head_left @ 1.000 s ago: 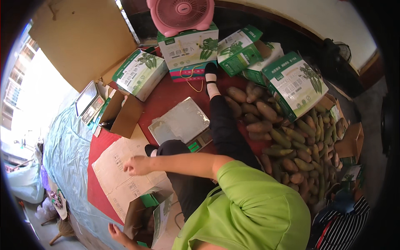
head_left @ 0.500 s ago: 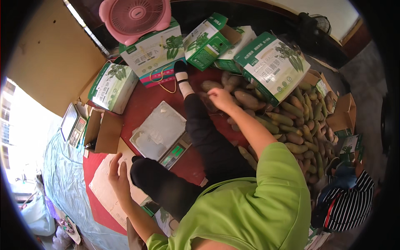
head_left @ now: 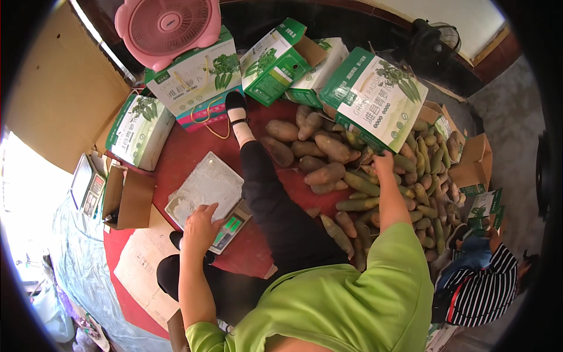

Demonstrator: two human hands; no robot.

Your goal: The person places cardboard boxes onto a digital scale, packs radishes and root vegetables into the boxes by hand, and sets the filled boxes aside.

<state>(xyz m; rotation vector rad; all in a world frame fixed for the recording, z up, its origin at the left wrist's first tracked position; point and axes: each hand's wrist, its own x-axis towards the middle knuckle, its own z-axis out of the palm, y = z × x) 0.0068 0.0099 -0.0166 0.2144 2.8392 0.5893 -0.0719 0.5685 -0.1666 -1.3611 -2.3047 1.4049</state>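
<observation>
Heaped vegetables [head_left: 360,183], cartons [head_left: 381,97] and a scale [head_left: 202,183] suggest a produce packing room.

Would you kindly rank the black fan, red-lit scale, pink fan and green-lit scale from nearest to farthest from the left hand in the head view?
1. Green-lit scale, by the left hand
2. Red-lit scale, left side
3. Pink fan, top, left of centre
4. Black fan, top right
</observation>
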